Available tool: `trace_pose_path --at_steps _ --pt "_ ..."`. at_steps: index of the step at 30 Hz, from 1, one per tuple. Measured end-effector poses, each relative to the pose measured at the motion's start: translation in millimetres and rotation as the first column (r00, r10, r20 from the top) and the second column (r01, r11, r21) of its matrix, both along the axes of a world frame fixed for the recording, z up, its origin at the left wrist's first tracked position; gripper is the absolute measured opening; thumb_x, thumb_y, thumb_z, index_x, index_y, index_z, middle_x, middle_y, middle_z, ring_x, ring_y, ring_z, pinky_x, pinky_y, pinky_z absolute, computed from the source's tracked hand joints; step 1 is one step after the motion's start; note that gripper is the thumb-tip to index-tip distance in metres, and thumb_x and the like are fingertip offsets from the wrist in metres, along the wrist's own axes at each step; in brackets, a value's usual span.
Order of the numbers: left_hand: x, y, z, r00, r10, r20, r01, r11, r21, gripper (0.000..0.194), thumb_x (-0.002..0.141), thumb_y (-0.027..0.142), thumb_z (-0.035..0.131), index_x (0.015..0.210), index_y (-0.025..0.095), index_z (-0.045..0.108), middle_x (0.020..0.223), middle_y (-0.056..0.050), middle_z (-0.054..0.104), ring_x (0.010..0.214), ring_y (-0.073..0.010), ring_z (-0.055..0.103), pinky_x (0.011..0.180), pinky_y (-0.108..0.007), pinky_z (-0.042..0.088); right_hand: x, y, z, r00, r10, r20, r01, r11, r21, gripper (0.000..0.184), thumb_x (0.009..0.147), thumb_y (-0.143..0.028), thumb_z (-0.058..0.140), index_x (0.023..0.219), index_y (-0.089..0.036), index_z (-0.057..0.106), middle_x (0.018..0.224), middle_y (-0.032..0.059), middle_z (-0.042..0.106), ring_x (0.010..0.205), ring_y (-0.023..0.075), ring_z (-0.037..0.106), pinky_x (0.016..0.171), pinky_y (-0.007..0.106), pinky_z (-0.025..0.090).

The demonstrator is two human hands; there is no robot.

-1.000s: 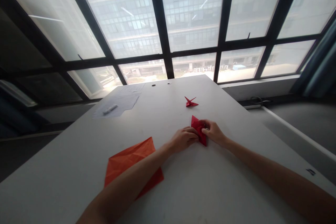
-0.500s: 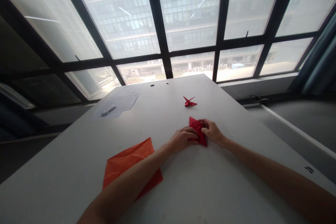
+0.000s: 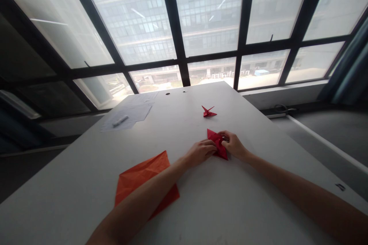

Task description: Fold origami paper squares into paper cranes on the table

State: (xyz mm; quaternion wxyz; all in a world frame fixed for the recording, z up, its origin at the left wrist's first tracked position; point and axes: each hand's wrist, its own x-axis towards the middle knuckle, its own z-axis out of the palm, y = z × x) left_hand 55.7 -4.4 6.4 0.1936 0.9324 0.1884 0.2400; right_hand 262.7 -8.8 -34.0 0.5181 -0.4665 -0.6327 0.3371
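Note:
A folded piece of red origami paper (image 3: 219, 143) lies on the white table between my two hands, its pointed corners showing above and below the fingers. My left hand (image 3: 201, 151) is closed on its left edge, fingers bent onto the paper. From the other side, my right hand (image 3: 232, 144) pinches the right edge between thumb and fingers. Fingers cover part of the folds. Just beyond them a finished red paper crane (image 3: 208, 112) rests on the table. Beneath my left forearm lies a creased orange sheet of paper (image 3: 140, 174), partly hidden by the arm.
The white table (image 3: 230, 206) runs toward large black-framed windows (image 3: 208, 11). At its far left, white paper sheets (image 3: 135, 111) lie with a white marker-like stick (image 3: 120, 121) on top. Two small holes (image 3: 168, 94) show near the far end. A blue curtain (image 3: 345, 72) hangs at right.
My left hand's fingers have shifted slightly on the red paper, drawing in at its lower left edge. My right hand keeps its pinch. The whole view has moved very slightly.

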Motion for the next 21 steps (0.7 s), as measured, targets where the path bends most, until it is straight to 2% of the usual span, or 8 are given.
trace_pose_path --at_steps 6,12,16,21 --pt "-0.8 1.4 -2.3 0.998 0.054 0.035 -0.055 0.998 0.037 0.013 0.09 0.016 0.05 0.094 0.018 0.063 0.097 -0.007 0.067 0.095 -0.0171 0.062 0.087 -0.029 0.049 -2.0 -2.6 4.6 1.0 -0.004 0.025 0.005 1.0 -0.02 0.034 0.066 -0.012 0.048 0.091 -0.016 0.069 0.089 0.0056 0.073 0.08 0.019 0.067 0.075 0.029 0.054" --pt "-0.1 2.0 -4.2 0.98 0.121 0.159 -0.121 0.993 -0.009 0.019 0.089 0.011 0.048 0.104 0.019 0.056 0.116 -0.009 0.065 0.109 -0.0195 0.061 0.093 -0.035 0.05 -1.5 -4.3 13.3 0.996 -0.048 -0.072 0.039 0.993 -0.116 0.02 0.064 -0.017 0.052 0.078 -0.016 0.067 0.081 0.0045 0.072 0.075 0.0191 0.067 0.069 0.028 0.053" --pt "1.0 2.3 -1.2 0.991 0.066 0.118 -0.07 0.997 0.024 0.02 0.094 0.015 0.044 0.11 0.018 0.056 0.125 -0.011 0.062 0.119 -0.0204 0.058 0.1 -0.037 0.048 -1.9 -4.3 16.8 0.993 -0.065 -0.096 0.049 0.986 -0.161 0.011 0.067 -0.023 0.06 0.075 -0.016 0.065 0.078 0.0046 0.071 0.073 0.0194 0.067 0.065 0.028 0.053" --pt "2.2 3.0 -0.4 0.993 0.029 0.11 -0.031 0.999 0.022 0.025 0.099 0.02 0.038 0.117 0.018 0.056 0.128 -0.011 0.062 0.122 -0.0201 0.057 0.102 -0.038 0.048 -0.5 -3.2 13.7 0.99 -0.107 -0.095 0.091 0.983 -0.16 0.022 0.073 -0.036 0.066 0.079 -0.015 0.066 0.081 0.0076 0.072 0.073 0.0205 0.068 0.065 0.03 0.054"
